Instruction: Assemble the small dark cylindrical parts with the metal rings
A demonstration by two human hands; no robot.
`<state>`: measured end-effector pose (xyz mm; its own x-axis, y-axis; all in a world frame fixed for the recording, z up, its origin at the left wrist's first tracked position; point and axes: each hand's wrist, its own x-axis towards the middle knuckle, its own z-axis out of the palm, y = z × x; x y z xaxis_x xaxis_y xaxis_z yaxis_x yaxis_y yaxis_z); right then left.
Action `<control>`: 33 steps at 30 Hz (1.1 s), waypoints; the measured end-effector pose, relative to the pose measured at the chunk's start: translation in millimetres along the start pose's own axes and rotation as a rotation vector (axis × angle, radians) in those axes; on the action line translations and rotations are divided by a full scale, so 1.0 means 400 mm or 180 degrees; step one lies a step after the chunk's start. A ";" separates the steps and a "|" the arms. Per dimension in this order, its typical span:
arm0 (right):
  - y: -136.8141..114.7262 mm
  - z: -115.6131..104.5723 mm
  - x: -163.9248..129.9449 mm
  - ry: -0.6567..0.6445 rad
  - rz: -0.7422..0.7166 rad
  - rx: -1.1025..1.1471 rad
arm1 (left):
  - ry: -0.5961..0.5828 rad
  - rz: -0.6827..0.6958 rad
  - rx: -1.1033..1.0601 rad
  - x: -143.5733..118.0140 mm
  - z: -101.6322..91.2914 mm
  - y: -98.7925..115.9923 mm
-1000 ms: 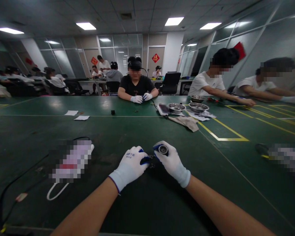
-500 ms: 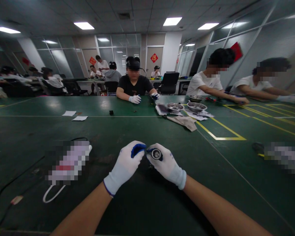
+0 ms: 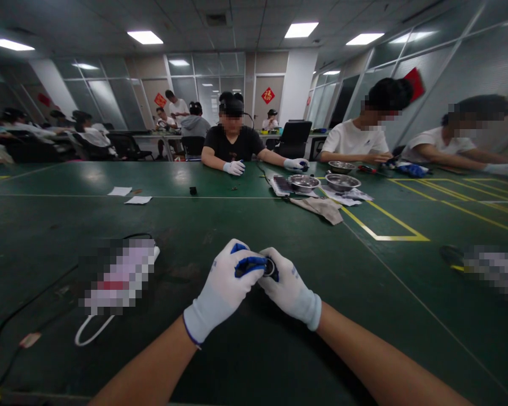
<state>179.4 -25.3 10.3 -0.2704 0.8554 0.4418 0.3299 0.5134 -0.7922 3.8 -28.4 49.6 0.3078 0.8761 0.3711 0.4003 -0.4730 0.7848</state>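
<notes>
Both of my hands wear white gloves with blue palms and meet above the middle of the green table. My right hand [image 3: 288, 287] is wrapped round a small cylindrical part with a silver rim [image 3: 271, 267], its round end facing up. The fingers of my left hand [image 3: 226, 285] are pinched together at the left side of that rim and cover part of it. Whatever lies between those left fingertips is hidden. The part's lower portion is concealed by my right glove.
A blurred-out pouch with a white strap [image 3: 93, 335] lies on the left by a black cable [image 3: 34, 301]. Further off are paper slips [image 3: 138, 200], a small black block [image 3: 193, 190], a cloth [image 3: 319, 208] and metal bowls [image 3: 342, 181]. Co-workers sit across the table.
My left hand has moved right, bringing its fingertips onto the rim of the part in my right hand. The co-worker opposite has stretched one gloved hand out toward the bowls.
</notes>
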 end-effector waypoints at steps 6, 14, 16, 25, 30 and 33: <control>0.000 0.007 -0.005 -0.0003 -0.0079 0.0009 | 0.0016 -0.0176 -0.0183 -0.004 0.010 0.015; 0.009 0.026 -0.013 0.0006 -0.0042 -0.0055 | 0.0008 -0.0416 -0.0357 -0.001 0.017 0.022; 0.013 0.028 -0.014 0.0011 -0.0066 -0.0134 | 0.0055 -0.0409 -0.0182 -0.002 0.017 0.020; 0.033 0.036 -0.014 0.0254 -0.0128 -0.0520 | 0.0202 -0.0675 0.0149 0.000 0.032 0.020; 0.024 0.038 -0.005 0.0371 -0.0135 -0.0364 | 0.0359 -0.0679 -0.0081 0.007 0.033 -0.001; 0.025 0.035 0.001 0.0516 -0.0036 -0.0195 | 0.0374 -0.0636 -0.0262 0.013 0.030 -0.025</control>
<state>169.8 -20.8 -3.4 -0.1265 0.8468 0.5167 0.3836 0.5221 -0.7617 11.9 -20.1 37.7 0.1250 0.9586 0.2559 0.3701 -0.2844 0.8844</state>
